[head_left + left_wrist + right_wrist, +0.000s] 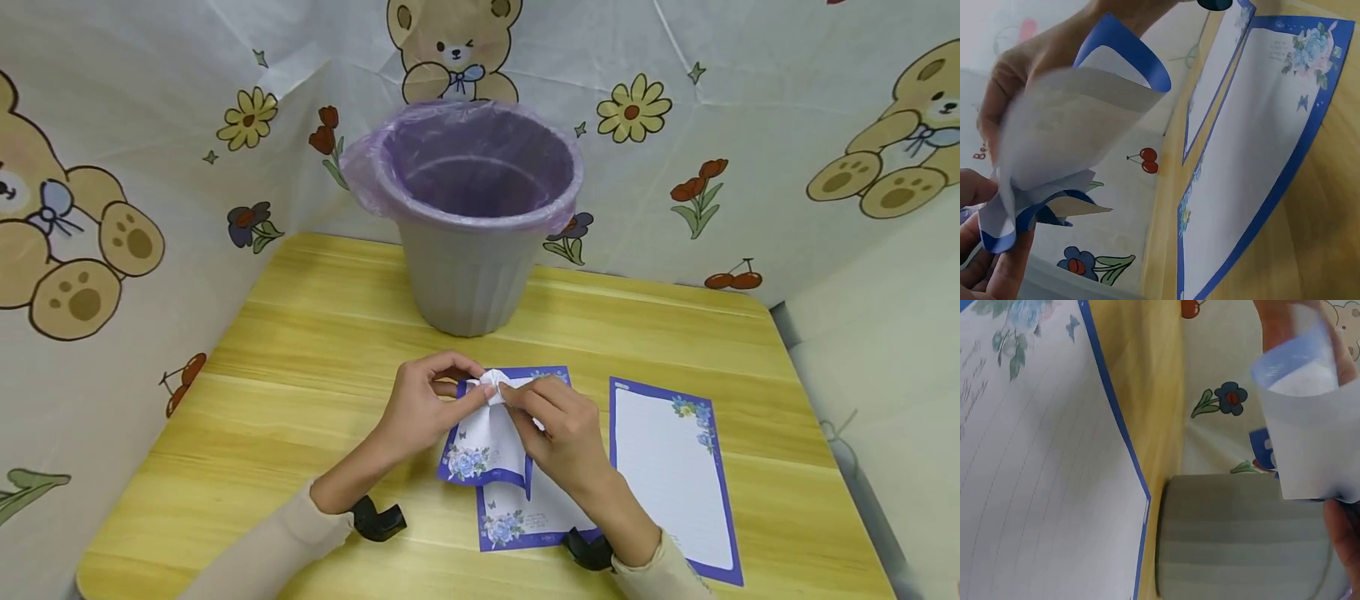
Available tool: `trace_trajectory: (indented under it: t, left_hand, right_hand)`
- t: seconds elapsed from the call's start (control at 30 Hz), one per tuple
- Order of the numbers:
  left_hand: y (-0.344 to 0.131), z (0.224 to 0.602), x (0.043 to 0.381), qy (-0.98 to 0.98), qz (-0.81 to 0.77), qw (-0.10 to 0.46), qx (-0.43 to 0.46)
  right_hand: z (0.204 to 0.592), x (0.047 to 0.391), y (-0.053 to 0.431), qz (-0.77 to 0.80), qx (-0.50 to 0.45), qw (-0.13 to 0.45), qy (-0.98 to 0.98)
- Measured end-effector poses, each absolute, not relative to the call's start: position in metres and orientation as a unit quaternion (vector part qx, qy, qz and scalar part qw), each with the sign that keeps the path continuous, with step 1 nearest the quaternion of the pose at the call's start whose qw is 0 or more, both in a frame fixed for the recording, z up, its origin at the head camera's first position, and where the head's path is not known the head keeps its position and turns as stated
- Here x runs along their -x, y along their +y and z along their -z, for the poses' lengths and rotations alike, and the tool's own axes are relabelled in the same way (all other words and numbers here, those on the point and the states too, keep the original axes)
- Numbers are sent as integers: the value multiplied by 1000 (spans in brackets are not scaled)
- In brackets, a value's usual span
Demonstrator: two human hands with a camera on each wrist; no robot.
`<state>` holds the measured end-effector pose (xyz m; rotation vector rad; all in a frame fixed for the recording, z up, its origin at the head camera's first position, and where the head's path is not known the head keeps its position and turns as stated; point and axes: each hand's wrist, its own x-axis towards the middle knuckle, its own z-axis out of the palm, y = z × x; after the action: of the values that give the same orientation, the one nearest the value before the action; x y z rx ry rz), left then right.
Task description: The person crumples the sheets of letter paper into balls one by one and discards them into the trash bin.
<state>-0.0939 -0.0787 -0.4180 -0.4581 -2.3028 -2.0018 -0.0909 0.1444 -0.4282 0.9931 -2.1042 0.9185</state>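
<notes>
Both hands hold one sheet of blue-bordered letter paper (pixel 487 437), gathered and crumpled at its top, its flowered lower part hanging down. Fingers and thumb of my left hand (pixel 420 404) pinch the bunched part from the left. From the other side my right hand (pixel 566 429) pinches it too; some of its fingertips are hidden. In the left wrist view the held paper (pixel 1072 125) curls over on itself, with folds between the fingers. A second matching sheet (pixel 540 508) lies flat on the table under the held one, partly covered by the right hand.
Another flowered, lined sheet (pixel 667 475) lies to the right on the wooden table (pixel 300 333). Behind the hands stands a grey bin (pixel 472 283) with a purple plastic liner (pixel 375 167) over its rim. A bear-printed cloth (pixel 300 50) hangs behind the table and at its left.
</notes>
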Motion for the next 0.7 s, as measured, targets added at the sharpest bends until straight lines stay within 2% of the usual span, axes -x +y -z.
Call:
trace_trajectory:
  t: [0.07, 0.13, 0.33, 0.43, 0.53, 0.7]
  left_hand:
    - [-79, 417, 94, -747, 645, 29, 158]
    - [-80, 416, 95, -749, 641, 31, 166]
    - [-87, 410, 96, -737, 650, 44, 180]
    - [-89, 407, 98, -727, 659, 50, 188]
    - [-87, 406, 98, -717, 667, 45, 196]
    - [-81, 410, 93, -696, 689, 25, 198]
  right_hand:
    - [427, 90, 143, -364, -373, 310, -795]
    - [425, 89, 142, -404, -363, 277, -793]
    - [421, 87, 147, -589, -349, 83, -724]
    - [422, 86, 151, -639, -363, 18, -677]
    - [424, 86, 149, -656, -358, 19, -665]
    - [430, 89, 143, -638, -341, 103, -683]
